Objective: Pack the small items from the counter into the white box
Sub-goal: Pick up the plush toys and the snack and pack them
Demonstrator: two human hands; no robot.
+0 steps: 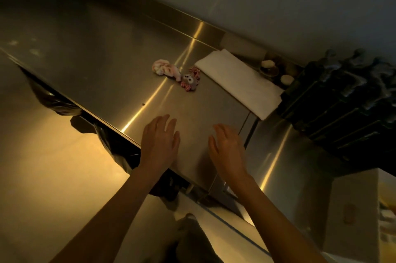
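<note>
Your left hand (159,142) and right hand (227,151) hover spread, empty. 2 small plush toys, pink (166,69) and grey-red (190,80), look soft, light: pinch each body.

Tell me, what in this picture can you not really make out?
- White box, head view: it looks flat and closed; its contents are hidden.
- Pink toy and grey toy: too small and dim to show details.
- Small round items behind the box: dark and blurred, not identifiable.
- Dark stacked objects: in shadow, cut off by the right edge.
- Left hand and right hand: unclear whether they touch the counter.
</note>
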